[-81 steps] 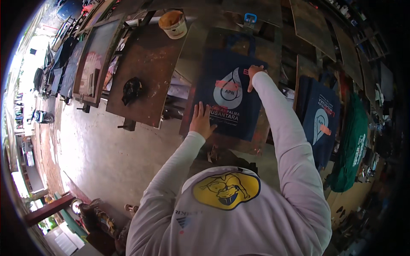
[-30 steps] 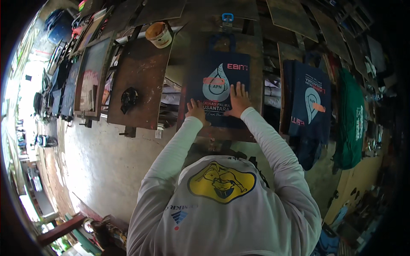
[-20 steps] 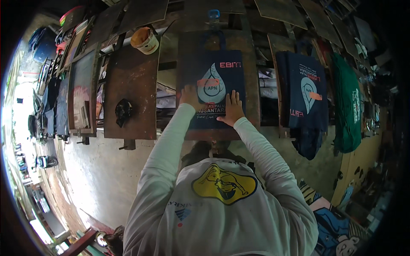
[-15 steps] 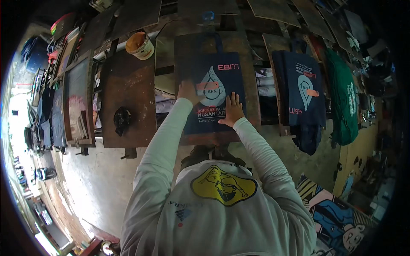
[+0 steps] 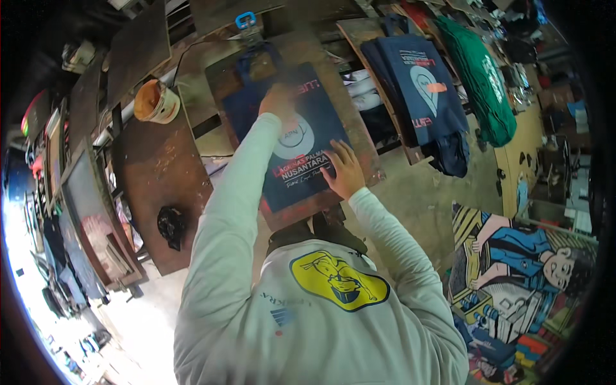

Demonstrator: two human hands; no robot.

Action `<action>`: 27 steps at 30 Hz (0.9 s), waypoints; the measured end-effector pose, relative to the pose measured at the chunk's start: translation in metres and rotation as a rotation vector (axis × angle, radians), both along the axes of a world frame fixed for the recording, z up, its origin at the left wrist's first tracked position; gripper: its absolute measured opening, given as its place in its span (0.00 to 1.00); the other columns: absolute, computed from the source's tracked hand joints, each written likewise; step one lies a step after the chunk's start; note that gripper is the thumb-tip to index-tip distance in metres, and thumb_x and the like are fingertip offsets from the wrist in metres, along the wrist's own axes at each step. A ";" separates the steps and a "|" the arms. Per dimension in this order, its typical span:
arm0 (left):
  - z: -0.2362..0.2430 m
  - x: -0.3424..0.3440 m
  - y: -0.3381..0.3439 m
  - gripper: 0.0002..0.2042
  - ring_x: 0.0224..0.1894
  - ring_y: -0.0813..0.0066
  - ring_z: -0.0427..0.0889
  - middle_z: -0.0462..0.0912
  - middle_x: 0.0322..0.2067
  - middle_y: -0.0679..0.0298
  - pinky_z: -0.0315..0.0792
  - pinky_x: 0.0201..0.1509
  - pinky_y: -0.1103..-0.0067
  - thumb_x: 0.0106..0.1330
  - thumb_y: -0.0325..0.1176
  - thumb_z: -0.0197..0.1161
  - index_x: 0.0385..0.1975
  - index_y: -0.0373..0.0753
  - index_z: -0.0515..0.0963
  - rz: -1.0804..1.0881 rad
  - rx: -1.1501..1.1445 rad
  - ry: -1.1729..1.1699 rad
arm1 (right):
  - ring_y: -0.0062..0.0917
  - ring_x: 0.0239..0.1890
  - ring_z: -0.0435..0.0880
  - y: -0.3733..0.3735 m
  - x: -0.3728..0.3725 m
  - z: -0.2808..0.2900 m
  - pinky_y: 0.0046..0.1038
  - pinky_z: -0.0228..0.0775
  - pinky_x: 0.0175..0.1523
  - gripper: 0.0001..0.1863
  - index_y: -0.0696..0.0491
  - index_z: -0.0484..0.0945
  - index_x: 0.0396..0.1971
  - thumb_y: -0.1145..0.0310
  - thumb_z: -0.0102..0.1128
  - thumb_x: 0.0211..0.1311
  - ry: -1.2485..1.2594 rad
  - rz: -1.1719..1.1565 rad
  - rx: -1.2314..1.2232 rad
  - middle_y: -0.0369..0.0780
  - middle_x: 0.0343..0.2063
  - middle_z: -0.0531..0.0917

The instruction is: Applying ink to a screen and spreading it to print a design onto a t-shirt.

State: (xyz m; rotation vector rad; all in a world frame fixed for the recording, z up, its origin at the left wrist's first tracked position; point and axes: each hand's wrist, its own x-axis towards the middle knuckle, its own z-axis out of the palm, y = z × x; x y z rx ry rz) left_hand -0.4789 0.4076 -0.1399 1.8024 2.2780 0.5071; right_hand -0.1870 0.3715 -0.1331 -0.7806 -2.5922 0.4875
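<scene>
Nearest to us, the right hand (image 5: 346, 172) lies with its fingers spread at the lower right side of the dark blue bag (image 5: 324, 125), gripping nothing that we can see, its thumb close to the printed lettering. If that print is damp, which we can't judge from here, a dragging thumb could smear it, and the white sleeve (image 5: 366, 208) behind could pick up colour should the wrist drop. The bag lies face up at a slant on the brown tabletop (image 5: 372, 168), so an uneven push from one side could crease the cloth or twist it further. A little farther up, the left hand (image 5: 276, 104) is over the bag near the top of the drop-shaped print; it is so blurred that we can't make out whether its fingers are curled or flat, or whether they touch. A quick stroke there could, we think, ruck the thin cloth or rub the print. Beyond it, the handles (image 5: 244, 67) loop loosely toward the blue clip (image 5: 245, 20) and might fold under the bag, leaving a ridge. Off to the left, the uncovered bucket (image 5: 157, 102) stands near enough that a wide elbow swing might tip it.
</scene>
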 end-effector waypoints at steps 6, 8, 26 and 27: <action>-0.012 0.005 0.029 0.17 0.55 0.51 0.78 0.76 0.52 0.51 0.73 0.60 0.64 0.58 0.38 0.67 0.44 0.35 0.79 0.328 -0.071 -0.108 | 0.46 0.65 0.71 -0.028 0.030 0.002 0.43 0.65 0.68 0.25 0.54 0.77 0.55 0.64 0.69 0.58 -0.082 -0.040 -0.218 0.48 0.61 0.76; 0.004 0.032 0.013 0.18 0.57 0.50 0.75 0.76 0.52 0.51 0.71 0.61 0.63 0.58 0.37 0.67 0.46 0.36 0.77 0.141 0.106 -0.106 | 0.46 0.65 0.71 -0.029 0.046 -0.005 0.43 0.66 0.68 0.25 0.54 0.77 0.55 0.63 0.69 0.59 -0.110 -0.033 -0.179 0.48 0.60 0.76; -0.015 0.126 -0.264 0.21 0.55 0.54 0.74 0.74 0.51 0.56 0.70 0.63 0.65 0.55 0.30 0.68 0.51 0.41 0.80 0.442 0.131 -0.255 | 0.45 0.69 0.64 0.005 0.018 -0.005 0.38 0.67 0.68 0.35 0.53 0.70 0.65 0.61 0.68 0.56 -0.387 0.143 -0.092 0.47 0.71 0.62; -0.012 0.129 -0.270 0.20 0.54 0.55 0.75 0.75 0.50 0.56 0.71 0.61 0.65 0.54 0.31 0.68 0.50 0.40 0.81 0.457 0.118 -0.199 | 0.46 0.70 0.64 0.001 0.021 -0.007 0.39 0.66 0.69 0.36 0.53 0.70 0.65 0.60 0.69 0.56 -0.386 0.149 -0.057 0.48 0.71 0.63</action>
